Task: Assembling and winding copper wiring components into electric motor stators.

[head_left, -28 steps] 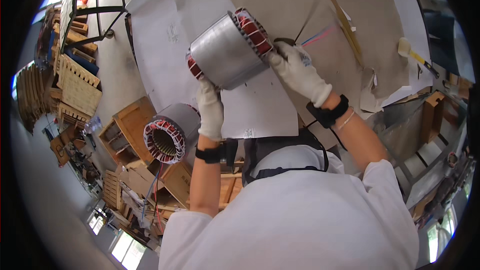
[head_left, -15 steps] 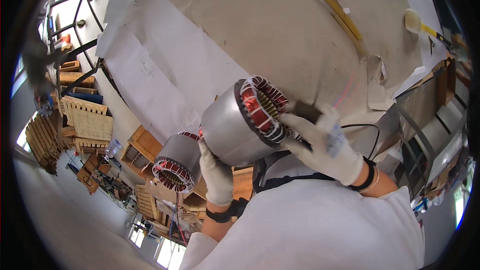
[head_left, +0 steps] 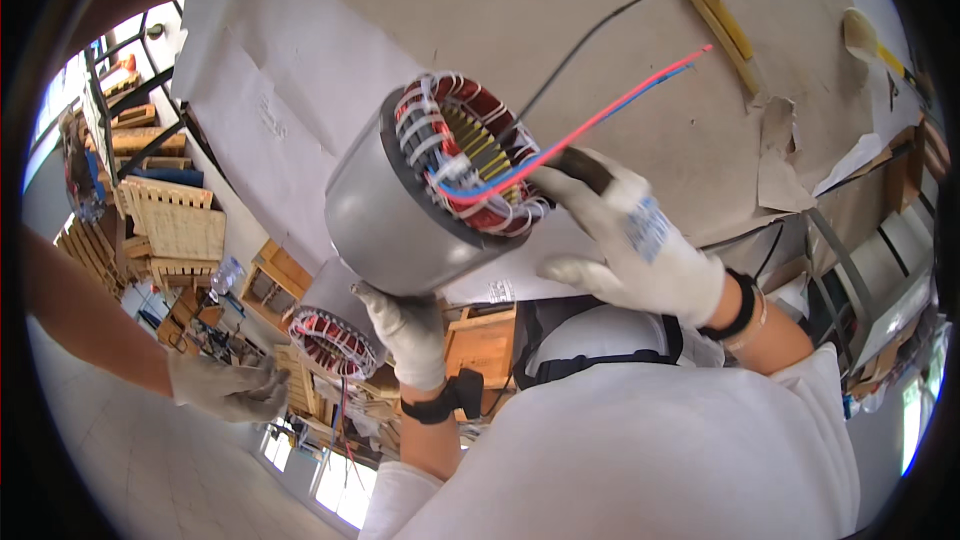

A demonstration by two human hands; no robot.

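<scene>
Leaning at the center of the frame, a gray stator point(head_left: 395, 202) shows its red winding point(head_left: 470, 94), pink, blue and black leads point(head_left: 598, 120) reaching toward the upper right. The gloved left hand point(head_left: 408, 338) meets its underside; whether it grips cannot be told. The right hand point(head_left: 640, 240), thumb and fingers spread, holds nothing beside the winding. Lower left, a co-worker's gloved hand point(head_left: 225, 387) hangs near a second stator point(head_left: 345, 302).

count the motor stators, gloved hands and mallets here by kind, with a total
Motor stators: 2 (the nearer one between your hands, another further left)
Gloved hands: 3 (your left hand, your right hand, another person's hand)
Mallets: 1 (yellow-handled mallet)
Total: 6
</scene>
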